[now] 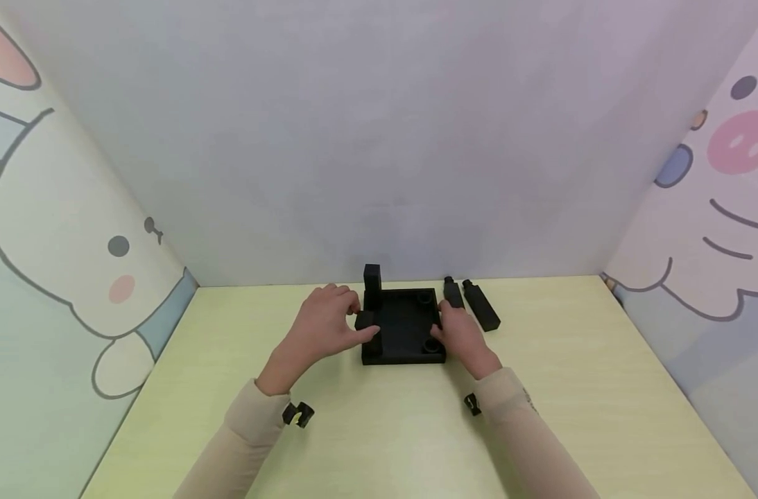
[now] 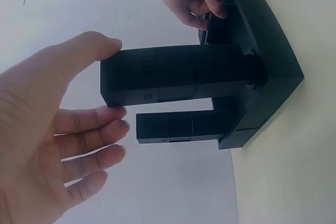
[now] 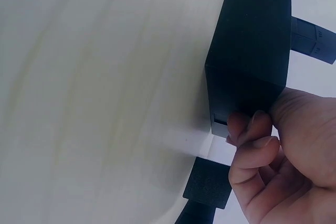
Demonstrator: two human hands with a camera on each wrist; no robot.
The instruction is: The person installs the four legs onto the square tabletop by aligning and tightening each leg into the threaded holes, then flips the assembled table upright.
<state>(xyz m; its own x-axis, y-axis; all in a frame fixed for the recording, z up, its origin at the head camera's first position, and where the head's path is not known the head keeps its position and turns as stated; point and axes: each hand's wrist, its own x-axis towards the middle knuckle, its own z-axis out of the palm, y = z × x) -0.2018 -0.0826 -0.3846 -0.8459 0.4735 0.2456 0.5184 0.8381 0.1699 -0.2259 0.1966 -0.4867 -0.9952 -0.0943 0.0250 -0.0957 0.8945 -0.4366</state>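
Note:
A black square base (image 1: 403, 360) with a raised rim lies on the table, and two black square posts rise from its left side. My left hand (image 1: 321, 327) holds the upper end of the near post (image 2: 173, 74), thumb on one side and index finger on the other. Its other fingers are spread below. The far post (image 1: 372, 278) stands untouched behind it. My right hand (image 1: 464, 336) grips the base's right wall (image 3: 241, 95), fingertips on the outer face. Round sockets show in the base's right corners, one at the near corner (image 1: 431, 344).
Two loose black posts with narrow necks lie right of the base, one beside my right hand (image 1: 455, 294) and another post (image 1: 481, 305) farther right. The pale wooden table (image 1: 385, 436) meets a plain back wall (image 1: 385, 173). Cartoon-printed walls flank both sides.

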